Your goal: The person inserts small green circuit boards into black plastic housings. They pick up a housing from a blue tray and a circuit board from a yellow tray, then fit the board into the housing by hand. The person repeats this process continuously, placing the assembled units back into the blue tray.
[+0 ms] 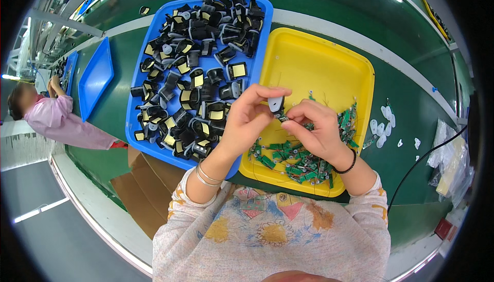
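Grey-and-black part (276,105), a rounded grey plastic piece with a dark lower end, is held up over the left edge of the yellow tray (314,68) in the head view. The left hand (249,115) pinches it between thumb and fingertips; the right hand (319,127) is drawn narrow, thumb and forefinger closed on its small dark lower end. Exactly how the grip divides there is too small to tell.

The yellow tray is smooth plastic with rounded corners and a raised rim; green circuit boards (280,153), thin and oblong, some with fine wires, lie heaped in its near part. Just left of the yellow tray, a larger blue tray (266,30) is filled with glossy black housings (198,30), curved and boxy, many bearing pale yellow rectangles and grey rounded ends. Farther left of the yellow tray stands a shallow blue bin (96,78) with straight sloping sides, near a co-worker in a pink smock (67,120). Matte brown cardboard (146,192) lies to its near left.

Right of the yellow tray, flat white pieces (381,140) with rounded outlines are scattered on the green tabletop (401,71); farther right are crinkled clear plastic bags (453,163).
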A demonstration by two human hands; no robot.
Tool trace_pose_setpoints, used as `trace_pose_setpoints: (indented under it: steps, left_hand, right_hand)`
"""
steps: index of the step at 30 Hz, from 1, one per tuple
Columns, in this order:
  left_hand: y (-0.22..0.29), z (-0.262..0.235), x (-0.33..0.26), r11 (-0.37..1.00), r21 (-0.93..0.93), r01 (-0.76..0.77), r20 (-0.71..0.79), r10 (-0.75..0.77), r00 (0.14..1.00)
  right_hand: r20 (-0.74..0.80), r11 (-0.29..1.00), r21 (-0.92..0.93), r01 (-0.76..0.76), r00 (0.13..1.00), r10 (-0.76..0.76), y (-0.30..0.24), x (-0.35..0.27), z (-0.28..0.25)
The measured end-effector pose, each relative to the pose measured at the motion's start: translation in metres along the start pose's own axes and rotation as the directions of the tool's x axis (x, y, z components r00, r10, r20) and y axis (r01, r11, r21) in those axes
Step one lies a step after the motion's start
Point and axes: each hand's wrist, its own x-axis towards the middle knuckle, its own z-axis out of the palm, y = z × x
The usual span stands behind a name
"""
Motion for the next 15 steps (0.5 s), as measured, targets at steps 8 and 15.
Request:
trace_pose_setpoints:
  steps: [8,15]
  left_hand:
    - [0.010,0.014,-0.003,0.997,-0.053,-0.047,-0.055,0.044,0.998]
    - [0.005,0.008,0.003,0.927,0.370,-0.056,-0.062,0.085,0.994]
  right_hand:
    - [0.048,0.975,0.161,-0.153,0.988,0.148,0.000,0.000,-0.002]
    - [0.167,0.897,0.238,-0.372,0.926,0.339,-0.001,0.010,-0.019]
